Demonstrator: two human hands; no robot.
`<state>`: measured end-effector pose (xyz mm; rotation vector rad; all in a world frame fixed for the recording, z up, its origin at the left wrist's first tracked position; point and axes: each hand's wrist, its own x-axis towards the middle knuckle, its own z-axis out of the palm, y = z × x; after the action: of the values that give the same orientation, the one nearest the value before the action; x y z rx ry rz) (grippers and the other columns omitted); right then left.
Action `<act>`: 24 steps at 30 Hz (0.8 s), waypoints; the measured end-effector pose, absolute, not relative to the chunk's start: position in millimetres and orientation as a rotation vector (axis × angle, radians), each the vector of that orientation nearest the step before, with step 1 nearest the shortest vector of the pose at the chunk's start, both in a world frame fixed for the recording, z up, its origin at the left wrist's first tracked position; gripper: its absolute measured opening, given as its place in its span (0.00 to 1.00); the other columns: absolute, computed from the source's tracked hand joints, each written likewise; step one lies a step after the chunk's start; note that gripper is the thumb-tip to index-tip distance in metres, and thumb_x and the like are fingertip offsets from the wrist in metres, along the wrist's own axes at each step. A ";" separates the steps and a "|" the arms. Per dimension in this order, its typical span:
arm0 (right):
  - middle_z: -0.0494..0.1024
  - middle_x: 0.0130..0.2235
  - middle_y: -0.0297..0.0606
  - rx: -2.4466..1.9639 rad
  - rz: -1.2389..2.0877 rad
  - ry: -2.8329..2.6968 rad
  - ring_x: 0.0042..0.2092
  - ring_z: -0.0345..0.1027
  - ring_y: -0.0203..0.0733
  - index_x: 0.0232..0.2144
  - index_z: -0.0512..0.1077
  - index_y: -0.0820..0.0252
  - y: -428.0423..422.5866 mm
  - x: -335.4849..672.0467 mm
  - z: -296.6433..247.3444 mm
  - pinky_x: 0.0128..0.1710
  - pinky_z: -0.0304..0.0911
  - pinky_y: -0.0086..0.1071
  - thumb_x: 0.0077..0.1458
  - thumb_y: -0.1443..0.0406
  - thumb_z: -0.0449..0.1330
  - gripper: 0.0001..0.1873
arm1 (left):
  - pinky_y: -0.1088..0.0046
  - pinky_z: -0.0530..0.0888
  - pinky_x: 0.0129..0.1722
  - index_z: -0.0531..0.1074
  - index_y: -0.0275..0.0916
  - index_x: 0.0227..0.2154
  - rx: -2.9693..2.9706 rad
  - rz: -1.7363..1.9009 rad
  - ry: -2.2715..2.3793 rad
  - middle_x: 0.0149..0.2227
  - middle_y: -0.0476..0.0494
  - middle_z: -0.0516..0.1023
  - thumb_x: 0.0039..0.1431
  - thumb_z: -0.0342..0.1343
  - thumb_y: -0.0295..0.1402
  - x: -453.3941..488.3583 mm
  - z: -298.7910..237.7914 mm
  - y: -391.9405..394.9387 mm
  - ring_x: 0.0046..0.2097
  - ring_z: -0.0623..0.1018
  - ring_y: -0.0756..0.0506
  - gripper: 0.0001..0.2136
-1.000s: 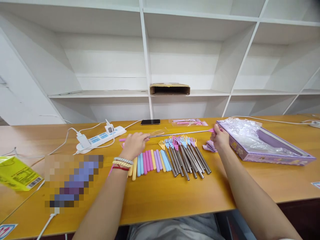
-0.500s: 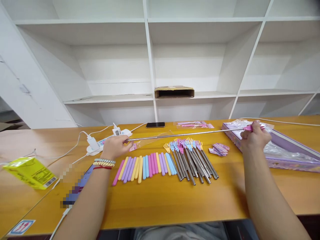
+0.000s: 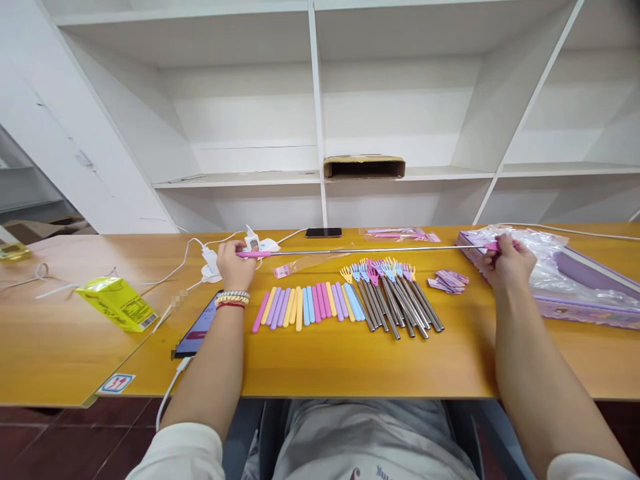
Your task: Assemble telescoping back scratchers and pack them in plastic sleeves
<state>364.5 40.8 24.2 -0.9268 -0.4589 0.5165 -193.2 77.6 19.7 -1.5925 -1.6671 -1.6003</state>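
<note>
A long thin metal rod [image 3: 370,251] with pink ends is stretched level above the wooden table [image 3: 350,360]. My left hand [image 3: 234,263] is closed on its pink handle at the left. My right hand [image 3: 507,261] pinches the pink tip at the right, over the purple box [image 3: 590,303]. Below the rod lie a row of pastel handle sleeves [image 3: 310,305] and a fan of collapsed metal rods with small coloured hand-shaped tips [image 3: 395,297]. A clear plastic sleeve [image 3: 305,265] lies under the rod.
A white power strip with plugs [image 3: 220,257], a black phone [image 3: 323,233], a packet of pink items [image 3: 400,235], small purple tags [image 3: 450,280], a yellow carton [image 3: 119,304] and another phone [image 3: 197,327] lie on the table. White shelves with a cardboard box [image 3: 364,167] stand behind.
My hands have drawn apart, the left going left and the right going right, and the rod between them has grown longer. The view has pulled back.
</note>
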 end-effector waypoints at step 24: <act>0.72 0.24 0.45 -1.074 0.880 -0.638 0.19 0.65 0.37 0.28 0.65 0.64 46.2 353.2 14.5 0.16 0.51 0.27 0.56 0.63 0.43 0.14 | 0.66 0.72 0.32 0.62 0.40 0.29 -1.168 -3.228 -1.653 0.34 0.45 0.74 0.50 0.44 0.40 -202.4 31.2 78.7 0.33 0.76 0.46 0.10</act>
<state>353.2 46.2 14.5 -1.0742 -0.6378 0.8797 -202.4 78.7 31.2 -1.1683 -1.6529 -3.2276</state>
